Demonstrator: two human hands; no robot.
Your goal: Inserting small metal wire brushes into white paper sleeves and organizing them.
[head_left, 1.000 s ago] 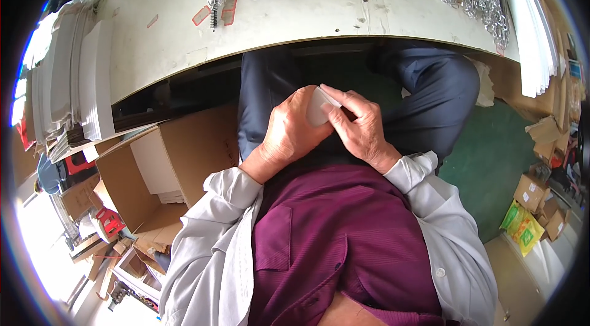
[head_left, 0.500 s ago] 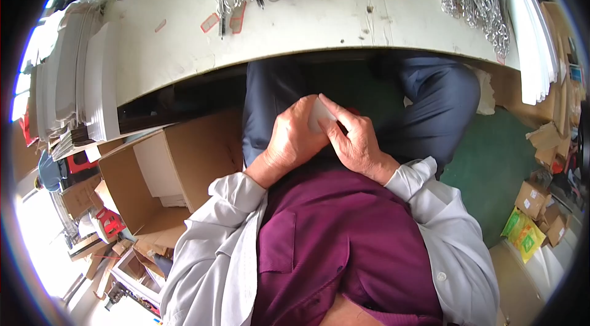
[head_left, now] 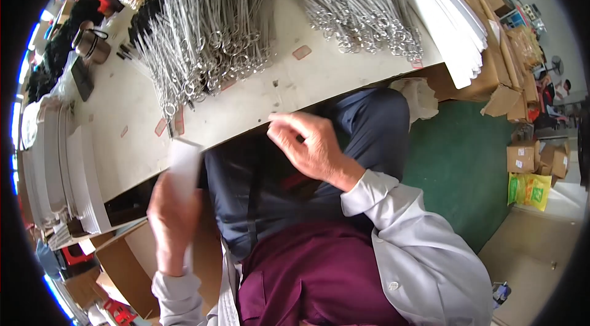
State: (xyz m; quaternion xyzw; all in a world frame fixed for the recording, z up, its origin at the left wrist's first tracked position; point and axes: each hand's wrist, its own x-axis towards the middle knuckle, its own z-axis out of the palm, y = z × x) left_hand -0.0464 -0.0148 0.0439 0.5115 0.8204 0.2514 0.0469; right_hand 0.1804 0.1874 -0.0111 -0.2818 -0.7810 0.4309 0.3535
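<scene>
My left hand (head_left: 174, 212), smeared by motion, is closed around a long narrow white carton (head_left: 185, 163). The carton's top reaches the table's front edge, and its lower part runs down behind the fingers. Over my lap, my right hand (head_left: 312, 146) is closed, with thumb and fingers bent together close to the table edge. Whether anything lies between those fingertips is too small to see. Beyond the hands, a dense pile of wire-handled brushes (head_left: 212, 43) with ring ends and black bristles lies on the white table (head_left: 239, 101). A second pile of ringed wire handles (head_left: 359, 12) lies to its right.
Flat white cartons stand stacked at the table's left (head_left: 86, 172), and more white cartons (head_left: 452, 24) lie at its right. A metal mug (head_left: 92, 44) stands at the back left. An open cardboard box (head_left: 126, 264) is below left. Brown boxes (head_left: 522, 157) and a yellow-green packet (head_left: 530, 190) sit right.
My hands have parted: the left moved left with the white carton, while the right moved up toward the table edge. The view has turned, showing more of the piles and the right side.
</scene>
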